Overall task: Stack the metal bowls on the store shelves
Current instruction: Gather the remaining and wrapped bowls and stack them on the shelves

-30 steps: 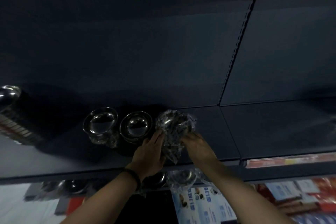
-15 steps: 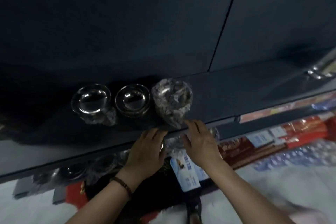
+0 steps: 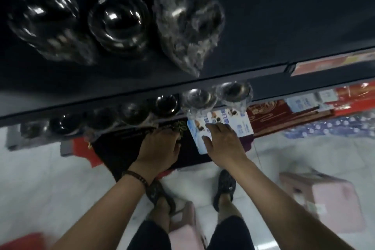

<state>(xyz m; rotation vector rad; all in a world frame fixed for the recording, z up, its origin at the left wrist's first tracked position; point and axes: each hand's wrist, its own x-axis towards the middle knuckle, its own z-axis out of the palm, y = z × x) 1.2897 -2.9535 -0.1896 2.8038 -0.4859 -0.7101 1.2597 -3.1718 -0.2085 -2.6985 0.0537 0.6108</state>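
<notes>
The shelf (image 3: pixel 263 32) is dark blue-grey, its bowls (image 3: pixel 118 20) shiny silver, the wrap (image 3: pixel 188 26) on one stack cloudy clear, and the edge strip (image 3: pixel 332 63) red and yellow. Below, a black cloth (image 3: pixel 125 144) carries gold patterning, a packet (image 3: pixel 241 126) is blue and white, and boxes (image 3: pixel 263 114) are red with gold lines. The floor (image 3: pixel 40 178) is white, the stool (image 3: pixel 328 199) pale pink, the sandals (image 3: pixel 225 186) black, the wristband (image 3: pixel 136 176) dark brown.

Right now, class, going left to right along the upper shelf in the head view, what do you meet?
left bowl stack → middle bowl stack → plastic-wrapped bowl stack
</notes>
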